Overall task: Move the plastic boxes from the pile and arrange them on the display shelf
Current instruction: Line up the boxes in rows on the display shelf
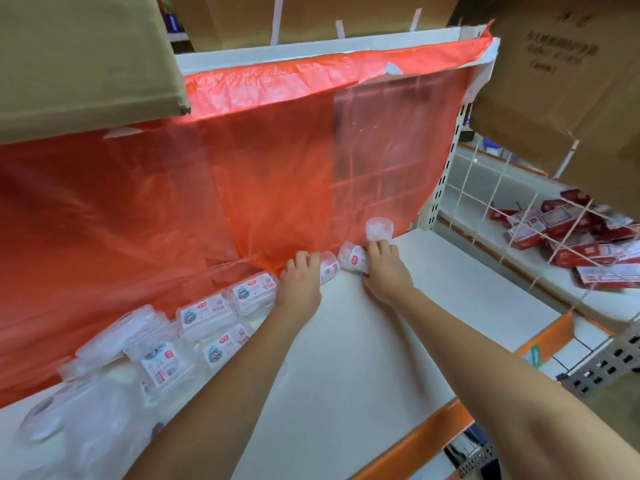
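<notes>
Both hands are reaching to the back of the white shelf (398,341), against the red sheet (242,161). The left hand (299,282) is closing its grip on a clear box (329,266); the right hand (382,263) is gripping another box (354,259), just beside it. More boxes (204,317) are lying in a row to the left.

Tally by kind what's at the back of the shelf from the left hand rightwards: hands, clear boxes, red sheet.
Hands: 2, left hand, right hand
Clear plastic boxes: 3, one at each hand, one behind the right
Red sheet: 1
Total: 6
</notes>
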`<action>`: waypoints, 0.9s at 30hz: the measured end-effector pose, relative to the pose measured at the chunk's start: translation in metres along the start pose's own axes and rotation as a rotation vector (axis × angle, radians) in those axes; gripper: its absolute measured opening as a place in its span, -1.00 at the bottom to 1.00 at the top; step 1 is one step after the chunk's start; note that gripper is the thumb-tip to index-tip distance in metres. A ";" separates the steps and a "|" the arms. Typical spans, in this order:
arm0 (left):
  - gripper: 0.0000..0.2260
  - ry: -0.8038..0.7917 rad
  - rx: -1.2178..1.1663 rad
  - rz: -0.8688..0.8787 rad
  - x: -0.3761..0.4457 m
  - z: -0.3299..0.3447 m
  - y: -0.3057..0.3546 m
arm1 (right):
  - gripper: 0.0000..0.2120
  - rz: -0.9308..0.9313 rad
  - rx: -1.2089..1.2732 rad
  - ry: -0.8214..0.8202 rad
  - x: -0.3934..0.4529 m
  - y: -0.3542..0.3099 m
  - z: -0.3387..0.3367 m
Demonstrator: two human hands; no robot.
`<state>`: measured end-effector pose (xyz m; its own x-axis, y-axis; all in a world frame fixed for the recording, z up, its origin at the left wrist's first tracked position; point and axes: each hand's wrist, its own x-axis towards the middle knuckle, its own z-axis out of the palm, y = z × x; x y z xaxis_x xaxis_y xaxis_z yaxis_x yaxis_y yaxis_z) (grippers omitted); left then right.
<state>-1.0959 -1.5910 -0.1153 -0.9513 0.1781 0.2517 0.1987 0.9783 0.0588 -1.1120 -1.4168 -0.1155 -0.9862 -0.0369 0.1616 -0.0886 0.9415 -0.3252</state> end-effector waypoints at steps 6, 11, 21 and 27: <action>-0.47 -0.044 -0.235 -0.061 -0.002 -0.011 -0.001 | -0.56 -0.010 0.256 -0.014 0.000 0.008 -0.003; -0.44 0.010 -0.561 -0.118 -0.010 -0.042 0.000 | -0.61 -0.002 0.702 -0.092 -0.016 0.012 -0.037; -0.76 0.181 -1.244 -0.300 -0.041 -0.099 0.031 | -0.71 0.003 1.404 -0.296 -0.054 0.005 -0.092; -0.94 0.354 -1.401 -0.459 -0.062 -0.100 0.059 | -0.83 0.080 1.668 -0.377 -0.087 -0.003 -0.089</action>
<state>-1.0011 -1.5548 -0.0308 -0.9278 -0.3385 0.1571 0.1611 0.0165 0.9868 -1.0140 -1.3868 -0.0457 -0.9493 -0.3123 -0.0350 0.1613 -0.3885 -0.9072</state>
